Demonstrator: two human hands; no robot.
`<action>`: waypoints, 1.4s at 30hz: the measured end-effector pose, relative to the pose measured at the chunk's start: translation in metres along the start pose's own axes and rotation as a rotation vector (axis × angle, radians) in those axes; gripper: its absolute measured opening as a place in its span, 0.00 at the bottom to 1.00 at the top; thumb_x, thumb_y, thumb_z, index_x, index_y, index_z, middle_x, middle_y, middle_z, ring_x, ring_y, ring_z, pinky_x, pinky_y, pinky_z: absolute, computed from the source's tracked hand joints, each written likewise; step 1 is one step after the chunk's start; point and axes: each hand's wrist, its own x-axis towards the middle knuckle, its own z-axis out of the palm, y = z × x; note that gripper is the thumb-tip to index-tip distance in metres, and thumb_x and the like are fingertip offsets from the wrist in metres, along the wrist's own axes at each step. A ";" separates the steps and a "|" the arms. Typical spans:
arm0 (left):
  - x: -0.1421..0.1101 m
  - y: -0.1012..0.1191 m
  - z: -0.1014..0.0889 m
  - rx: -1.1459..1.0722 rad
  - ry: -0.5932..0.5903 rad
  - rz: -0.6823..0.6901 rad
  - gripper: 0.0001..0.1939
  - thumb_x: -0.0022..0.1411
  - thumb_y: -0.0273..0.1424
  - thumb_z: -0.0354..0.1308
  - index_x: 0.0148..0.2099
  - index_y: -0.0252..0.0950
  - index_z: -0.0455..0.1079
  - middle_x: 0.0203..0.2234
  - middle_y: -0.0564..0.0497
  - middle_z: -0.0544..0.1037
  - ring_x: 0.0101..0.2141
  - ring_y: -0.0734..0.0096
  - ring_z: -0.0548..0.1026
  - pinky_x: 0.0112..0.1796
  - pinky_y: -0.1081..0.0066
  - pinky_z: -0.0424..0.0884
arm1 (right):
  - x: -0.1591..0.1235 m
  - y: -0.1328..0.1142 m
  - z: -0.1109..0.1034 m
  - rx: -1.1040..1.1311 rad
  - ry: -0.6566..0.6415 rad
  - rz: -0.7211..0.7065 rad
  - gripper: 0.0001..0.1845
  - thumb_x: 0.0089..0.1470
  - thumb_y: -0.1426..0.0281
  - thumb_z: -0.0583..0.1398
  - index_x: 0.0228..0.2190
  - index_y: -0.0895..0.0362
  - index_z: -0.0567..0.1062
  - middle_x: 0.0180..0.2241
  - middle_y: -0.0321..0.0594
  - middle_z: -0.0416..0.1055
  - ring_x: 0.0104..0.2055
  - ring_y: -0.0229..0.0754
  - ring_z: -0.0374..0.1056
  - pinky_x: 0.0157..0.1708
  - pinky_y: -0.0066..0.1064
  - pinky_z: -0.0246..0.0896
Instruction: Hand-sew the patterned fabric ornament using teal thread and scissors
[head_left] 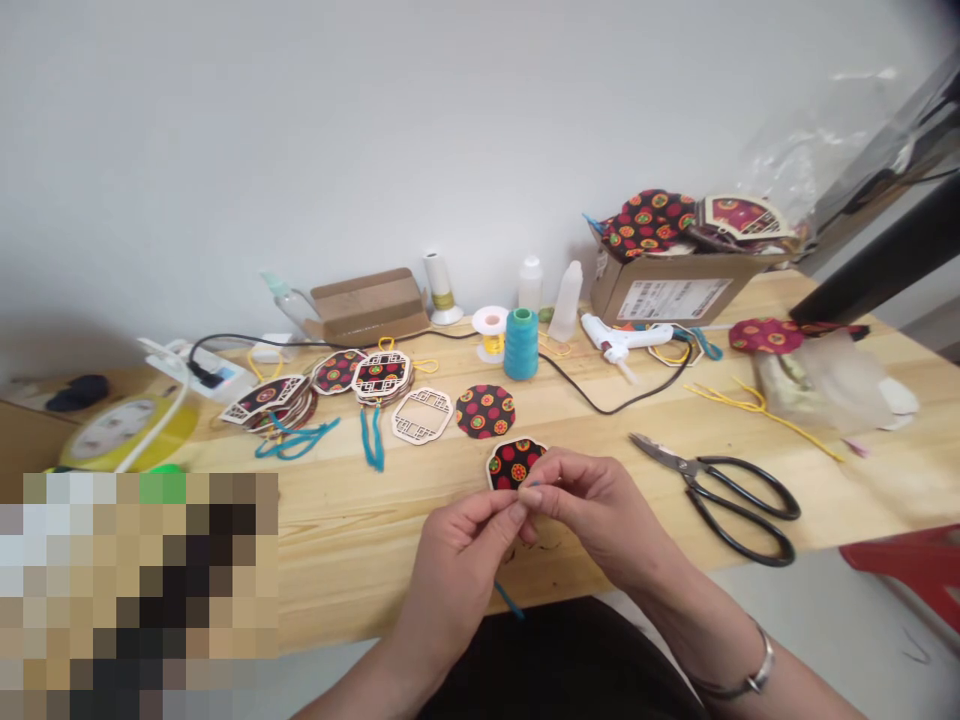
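Observation:
Over the front edge of the wooden table [360, 520], my left hand [465, 555] and my right hand [592, 510] meet, fingertips pinched together on a thin teal cord [510, 598] that hangs down below the left hand. Just behind the fingers lies a wooden-framed piece covered in black fabric with red and green dots [514, 462]. A round patch of the same fabric [485, 411] and a bare wooden lattice frame [422, 414] lie further back.
Black scissors [720, 490] lie to the right. A teal thread spool [520, 344], white glue gun [622, 338], bottles, a cardboard box [667, 285] of fabric pieces, finished ornaments [330, 385] with teal cords, yellow cord [757, 408] and a power strip [202, 372] crowd the back.

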 end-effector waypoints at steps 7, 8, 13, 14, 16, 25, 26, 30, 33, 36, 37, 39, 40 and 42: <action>0.001 0.001 -0.002 0.069 -0.035 0.084 0.08 0.56 0.32 0.59 0.28 0.39 0.78 0.22 0.52 0.77 0.27 0.68 0.72 0.32 0.72 0.65 | -0.001 -0.006 -0.004 -0.061 0.118 -0.105 0.08 0.45 0.68 0.64 0.21 0.58 0.72 0.22 0.33 0.68 0.25 0.34 0.64 0.28 0.27 0.62; 0.001 0.001 -0.002 0.080 -0.037 0.100 0.07 0.56 0.31 0.59 0.29 0.39 0.78 0.22 0.52 0.77 0.28 0.67 0.72 0.32 0.72 0.65 | -0.001 -0.008 -0.006 -0.054 0.128 -0.126 0.08 0.46 0.68 0.64 0.21 0.58 0.72 0.23 0.34 0.69 0.25 0.33 0.63 0.27 0.27 0.61; 0.003 0.000 -0.002 0.156 -0.049 0.200 0.08 0.58 0.28 0.57 0.32 0.40 0.78 0.25 0.51 0.77 0.29 0.67 0.73 0.33 0.72 0.66 | -0.009 -0.019 -0.013 0.160 0.002 -0.128 0.08 0.52 0.68 0.60 0.25 0.57 0.69 0.27 0.36 0.72 0.18 0.27 0.56 0.19 0.24 0.53; 0.003 -0.001 -0.003 0.166 -0.052 0.232 0.08 0.58 0.28 0.57 0.33 0.40 0.78 0.25 0.50 0.76 0.29 0.67 0.73 0.33 0.72 0.66 | -0.011 -0.022 -0.014 0.188 -0.012 -0.138 0.08 0.52 0.68 0.60 0.25 0.57 0.68 0.26 0.35 0.71 0.17 0.28 0.56 0.19 0.24 0.53; 0.005 -0.003 -0.005 0.184 -0.039 0.301 0.09 0.59 0.28 0.56 0.34 0.41 0.78 0.27 0.49 0.77 0.32 0.65 0.73 0.36 0.70 0.66 | -0.016 -0.030 -0.016 0.204 -0.003 -0.183 0.08 0.52 0.68 0.61 0.25 0.56 0.67 0.23 0.33 0.69 0.18 0.29 0.58 0.19 0.25 0.54; 0.018 -0.006 -0.014 0.412 0.222 0.480 0.11 0.58 0.28 0.57 0.41 0.42 0.78 0.47 0.45 0.73 0.49 0.58 0.68 0.51 0.62 0.61 | -0.020 -0.044 -0.023 0.060 0.133 -0.385 0.08 0.53 0.69 0.60 0.24 0.54 0.68 0.23 0.33 0.66 0.20 0.32 0.60 0.19 0.26 0.55; 0.018 -0.004 -0.016 0.463 0.305 0.509 0.14 0.58 0.28 0.58 0.46 0.42 0.75 0.53 0.45 0.68 0.53 0.56 0.65 0.53 0.61 0.58 | -0.017 -0.041 -0.023 0.044 0.140 -0.402 0.07 0.54 0.70 0.60 0.25 0.54 0.68 0.23 0.33 0.67 0.20 0.32 0.61 0.20 0.26 0.55; 0.010 0.008 -0.024 0.552 0.532 0.538 0.24 0.54 0.31 0.60 0.55 0.37 0.67 0.57 0.41 0.62 0.53 0.55 0.63 0.50 0.60 0.61 | -0.004 -0.023 -0.024 -0.072 0.180 -0.463 0.05 0.55 0.74 0.58 0.27 0.56 0.69 0.24 0.34 0.69 0.23 0.32 0.63 0.22 0.26 0.58; 0.000 0.016 -0.023 0.369 0.222 0.218 0.09 0.58 0.35 0.57 0.36 0.37 0.76 0.28 0.49 0.77 0.31 0.67 0.72 0.35 0.69 0.68 | 0.001 -0.011 -0.021 -0.192 0.210 -0.454 0.06 0.55 0.74 0.57 0.26 0.57 0.68 0.22 0.33 0.68 0.23 0.32 0.64 0.23 0.25 0.60; -0.005 0.015 -0.016 -0.029 -0.179 -0.251 0.14 0.58 0.40 0.57 0.30 0.34 0.76 0.20 0.49 0.76 0.20 0.74 0.69 0.23 0.75 0.63 | -0.003 -0.001 -0.015 -0.300 0.181 -0.420 0.06 0.56 0.73 0.57 0.27 0.57 0.68 0.24 0.33 0.68 0.23 0.31 0.64 0.24 0.24 0.60; -0.005 0.013 -0.013 -0.172 -0.251 -0.354 0.16 0.58 0.41 0.56 0.32 0.33 0.76 0.22 0.47 0.78 0.21 0.73 0.71 0.22 0.75 0.63 | -0.006 0.001 -0.012 -0.344 0.156 -0.410 0.06 0.56 0.73 0.56 0.27 0.57 0.67 0.25 0.33 0.68 0.24 0.31 0.64 0.24 0.24 0.60; -0.004 0.009 -0.008 -0.410 -0.326 -0.469 0.18 0.58 0.43 0.56 0.35 0.32 0.76 0.27 0.43 0.80 0.26 0.67 0.75 0.26 0.72 0.67 | -0.013 0.005 -0.009 -0.471 0.087 -0.405 0.05 0.57 0.74 0.55 0.29 0.56 0.67 0.27 0.34 0.68 0.27 0.32 0.64 0.27 0.24 0.61; -0.003 0.007 -0.006 -0.493 -0.341 -0.490 0.19 0.58 0.43 0.56 0.35 0.31 0.76 0.27 0.42 0.80 0.28 0.65 0.76 0.30 0.70 0.69 | -0.018 0.007 -0.007 -0.544 0.042 -0.410 0.06 0.58 0.75 0.53 0.30 0.56 0.67 0.29 0.34 0.68 0.29 0.32 0.65 0.29 0.25 0.61; -0.001 0.004 -0.004 -0.597 -0.354 -0.502 0.17 0.56 0.41 0.58 0.33 0.30 0.76 0.26 0.44 0.78 0.28 0.65 0.76 0.33 0.65 0.71 | -0.026 0.009 -0.005 -0.680 -0.055 -0.429 0.07 0.58 0.77 0.51 0.32 0.55 0.66 0.31 0.35 0.68 0.32 0.33 0.65 0.33 0.25 0.61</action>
